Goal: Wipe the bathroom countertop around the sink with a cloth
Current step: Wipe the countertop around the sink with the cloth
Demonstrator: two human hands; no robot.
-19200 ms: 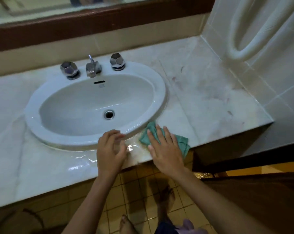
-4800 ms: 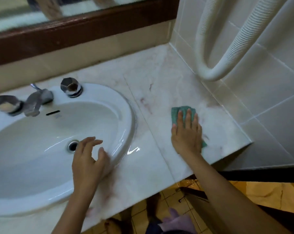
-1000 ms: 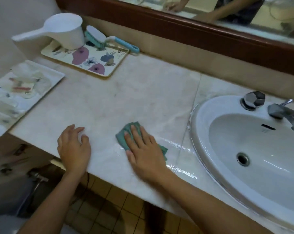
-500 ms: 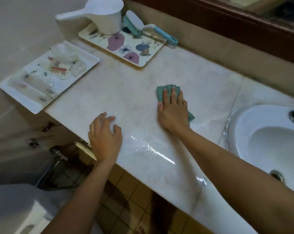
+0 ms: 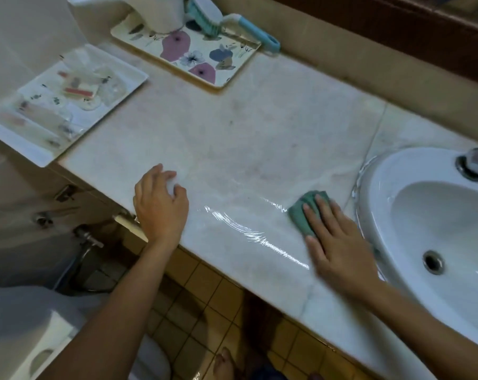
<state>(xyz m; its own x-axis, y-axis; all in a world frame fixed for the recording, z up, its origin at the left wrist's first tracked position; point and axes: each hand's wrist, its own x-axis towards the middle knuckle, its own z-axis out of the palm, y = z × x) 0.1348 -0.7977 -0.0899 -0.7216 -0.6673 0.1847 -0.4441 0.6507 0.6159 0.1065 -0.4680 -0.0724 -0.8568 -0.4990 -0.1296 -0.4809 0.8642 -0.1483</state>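
Note:
A pale marble countertop (image 5: 248,138) runs left of a white oval sink (image 5: 435,220). My right hand (image 5: 339,242) lies flat on a folded green cloth (image 5: 305,212), pressing it onto the marble just left of the sink's rim; most of the cloth is hidden under the palm. My left hand (image 5: 159,204) rests on the counter's front edge with its fingers spread and nothing in it. A wet, shiny streak (image 5: 248,231) lies on the stone between the two hands.
A flowered tray (image 5: 205,58) at the back holds a white scoop (image 5: 150,9) and a blue-handled brush (image 5: 232,23). A white tray (image 5: 54,105) of toiletries overhangs the left end. A chrome tap knob (image 5: 476,163) sits on the sink; a toilet (image 5: 26,333) stands below left.
My right hand has slid the cloth from mid-counter to the right and nearer the front, up to the sink's rim. My left hand stays on the front edge.

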